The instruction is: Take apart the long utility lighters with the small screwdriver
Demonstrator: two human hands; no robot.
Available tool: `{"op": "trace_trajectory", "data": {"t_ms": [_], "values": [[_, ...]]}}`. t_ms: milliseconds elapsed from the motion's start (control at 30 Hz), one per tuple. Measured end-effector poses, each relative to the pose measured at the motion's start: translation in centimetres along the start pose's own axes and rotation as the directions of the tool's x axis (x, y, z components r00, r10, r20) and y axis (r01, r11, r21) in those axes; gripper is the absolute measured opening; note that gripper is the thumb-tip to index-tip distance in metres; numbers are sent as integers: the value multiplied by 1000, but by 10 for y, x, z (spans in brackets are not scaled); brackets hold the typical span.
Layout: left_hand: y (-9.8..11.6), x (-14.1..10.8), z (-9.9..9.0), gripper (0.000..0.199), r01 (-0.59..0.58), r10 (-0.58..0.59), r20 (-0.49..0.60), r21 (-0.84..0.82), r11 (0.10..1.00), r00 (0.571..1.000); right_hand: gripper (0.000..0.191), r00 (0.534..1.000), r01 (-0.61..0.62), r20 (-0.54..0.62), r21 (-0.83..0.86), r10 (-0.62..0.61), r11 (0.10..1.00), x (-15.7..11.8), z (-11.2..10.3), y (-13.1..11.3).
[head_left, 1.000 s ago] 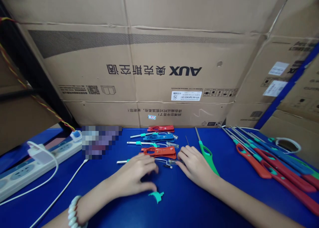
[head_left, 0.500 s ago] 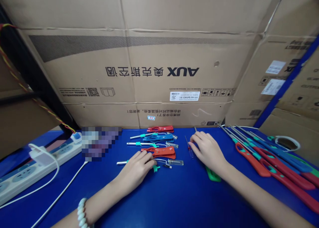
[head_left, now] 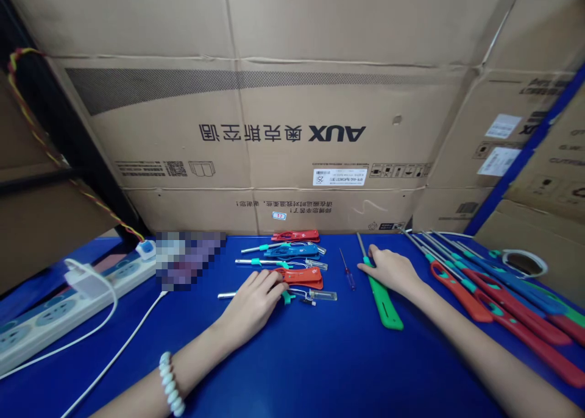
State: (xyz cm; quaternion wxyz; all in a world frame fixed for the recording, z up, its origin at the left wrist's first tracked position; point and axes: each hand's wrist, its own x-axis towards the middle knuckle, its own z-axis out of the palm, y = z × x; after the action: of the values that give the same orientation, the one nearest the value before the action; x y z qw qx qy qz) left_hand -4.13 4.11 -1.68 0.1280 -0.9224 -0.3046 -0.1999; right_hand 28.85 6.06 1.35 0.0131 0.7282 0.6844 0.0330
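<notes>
My left hand [head_left: 256,299] rests over the nearest set of lighter parts, its fingers curled at the lower edge of an orange casing [head_left: 301,278]; what its fingertips hold is hidden. My right hand [head_left: 390,269] has its thumb and fingers around the upper part of a green lighter [head_left: 384,299], which lies with its metal tube pointing away. Just left of it lies a small screwdriver [head_left: 350,278]. Beyond the orange casing are a blue casing [head_left: 297,251] and a red casing [head_left: 297,235], with metal tubes beside them. A clear tank [head_left: 322,295] lies right of my left hand.
Several lighters [head_left: 516,308] lie in a group at the right, near a roll of tape [head_left: 524,263]. A power strip [head_left: 59,311] with white cables runs along the left. A cardboard wall [head_left: 283,101] stands behind the blue table [head_left: 292,369].
My right hand has moved right from beside the screwdriver onto the green lighter, which now shows more fully. My left hand stays at the same parts. The view has shifted slightly.
</notes>
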Motion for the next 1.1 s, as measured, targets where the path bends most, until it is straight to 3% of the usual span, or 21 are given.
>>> {"op": "trace_trajectory", "data": {"t_ms": [167,333,500,567,633,767,900,1100], "values": [[6,1,-4,22,-1,1,-49,-6,1000,999,20,1000,4,21,42,-5,999,-1,-2,0],[7,2,-8,23,-12,13,-73,8,1000,997,16,999,11,-52,119,-5,993,-5,-14,-2],[8,2,-10,27,-5,1,-112,-29,1000,994,17,978,193,-130,239,-166,952,-22,-25,-24],[11,2,-11,33,-1,-1,-138,-20,1000,990,18,952,302,-147,283,-270,910,-33,-26,-38],[14,1,-12,37,-11,14,-179,18,1000,984,20,892,453,-192,383,-410,805,-45,-25,-51],[21,1,-12,36,-68,87,-248,86,994,965,18,798,588,-190,452,-572,671,-64,-19,-70],[24,0,-9,30,-169,180,-244,66,983,953,8,760,606,-127,494,-638,623,-74,-16,-78],[26,2,-7,19,-218,223,-176,49,975,959,16,743,571,-82,595,-664,565,-80,-17,-83]]}}
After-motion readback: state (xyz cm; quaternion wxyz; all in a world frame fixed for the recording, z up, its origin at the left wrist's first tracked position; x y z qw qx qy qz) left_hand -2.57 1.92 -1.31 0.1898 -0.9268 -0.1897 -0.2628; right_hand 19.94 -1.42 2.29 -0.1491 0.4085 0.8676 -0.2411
